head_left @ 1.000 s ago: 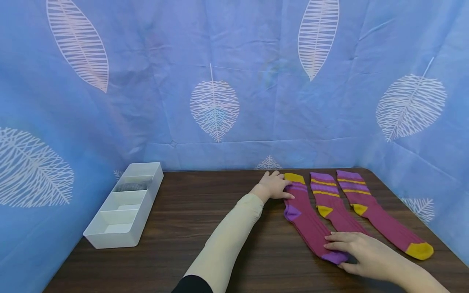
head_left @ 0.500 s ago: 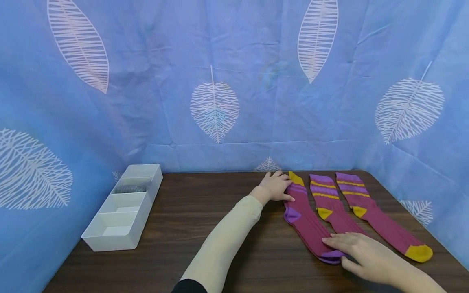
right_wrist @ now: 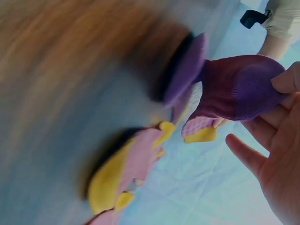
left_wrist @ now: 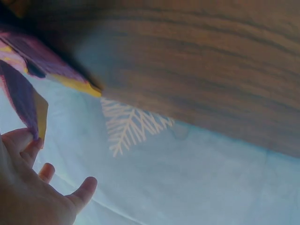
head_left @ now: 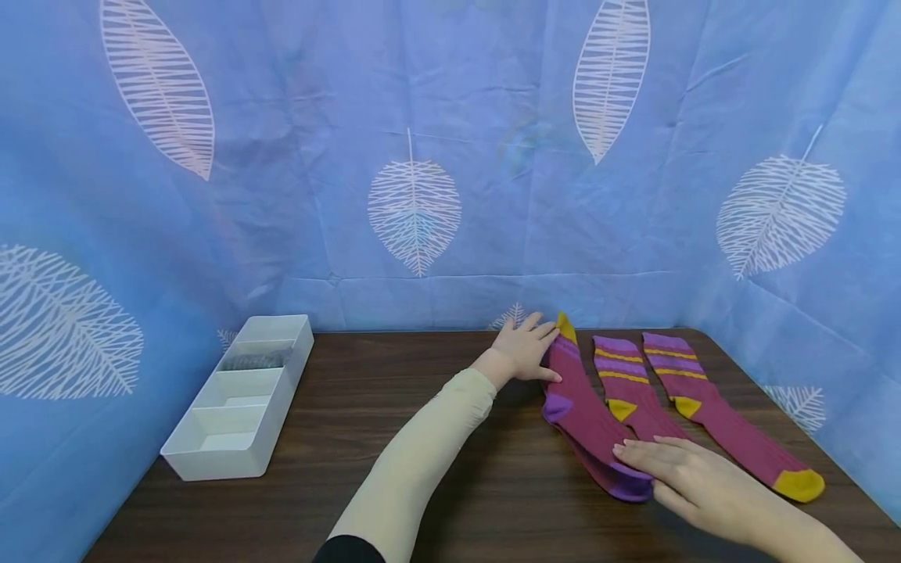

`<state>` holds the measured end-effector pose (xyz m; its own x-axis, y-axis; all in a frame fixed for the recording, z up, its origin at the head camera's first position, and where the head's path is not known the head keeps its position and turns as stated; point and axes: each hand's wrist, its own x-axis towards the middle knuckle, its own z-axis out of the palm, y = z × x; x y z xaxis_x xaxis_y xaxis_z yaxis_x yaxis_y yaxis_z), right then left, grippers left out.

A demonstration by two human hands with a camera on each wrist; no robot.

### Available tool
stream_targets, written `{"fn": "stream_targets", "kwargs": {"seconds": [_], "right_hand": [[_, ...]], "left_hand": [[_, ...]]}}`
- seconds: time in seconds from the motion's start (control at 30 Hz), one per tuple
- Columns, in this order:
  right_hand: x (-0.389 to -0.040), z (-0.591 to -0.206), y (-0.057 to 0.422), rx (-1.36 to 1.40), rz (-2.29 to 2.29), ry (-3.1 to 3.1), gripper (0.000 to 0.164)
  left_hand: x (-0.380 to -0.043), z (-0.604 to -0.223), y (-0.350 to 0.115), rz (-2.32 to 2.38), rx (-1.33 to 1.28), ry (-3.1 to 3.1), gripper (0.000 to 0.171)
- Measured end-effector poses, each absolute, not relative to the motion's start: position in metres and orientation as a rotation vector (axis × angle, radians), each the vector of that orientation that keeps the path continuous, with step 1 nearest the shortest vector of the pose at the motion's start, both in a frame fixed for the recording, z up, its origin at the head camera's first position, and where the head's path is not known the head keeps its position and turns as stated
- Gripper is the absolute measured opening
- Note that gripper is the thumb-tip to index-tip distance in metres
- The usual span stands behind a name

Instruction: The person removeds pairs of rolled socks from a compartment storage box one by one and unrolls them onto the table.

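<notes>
A maroon sock [head_left: 594,418] with purple heel and toe and a yellow cuff is held up off a matching sock [head_left: 629,490], which lies on the table under it. At the cuff end, my left hand [head_left: 522,353] pinches the edge between thumb and finger, its other fingers spread, as the left wrist view shows. My right hand [head_left: 693,481] grips the purple toe [right_wrist: 255,89] between thumb and fingers. Just right of these lie two maroon socks with striped purple cuffs and yellow heels, a nearer striped sock [head_left: 644,403] and a farther striped sock [head_left: 739,438].
A white divided box [head_left: 281,426] stands at the left of the dark wooden table [head_left: 394,391], with a grey rolled item [head_left: 256,360] in one compartment. Blue leaf-printed cloth [head_left: 479,234] hangs close behind the table and along its sides.
The upper sock has risen from the one beneath, cuff edge first, then the toe, and shifted slightly left. Both hands have moved with it. The striped socks and the box stay put.
</notes>
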<state>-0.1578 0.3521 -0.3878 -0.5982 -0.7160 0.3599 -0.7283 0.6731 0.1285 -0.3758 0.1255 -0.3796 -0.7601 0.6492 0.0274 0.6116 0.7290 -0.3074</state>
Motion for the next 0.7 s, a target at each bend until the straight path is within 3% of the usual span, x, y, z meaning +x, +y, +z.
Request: {"fn": "stream_targets", "kwargs": {"seconds": [0.27, 0.7], "right_hand": [[-0.153, -0.370, 0.331, 1.187, 0.042, -2.395, 0.062], [-0.162, -0.365, 0.300, 1.250, 0.067, -2.402, 0.058]], "left_hand": [[-0.374, -0.362, 0.106, 0.430, -0.978, -2.792, 0.094], [-0.371, -0.341, 0.059, 0.404, -0.951, -2.787, 0.094]]}}
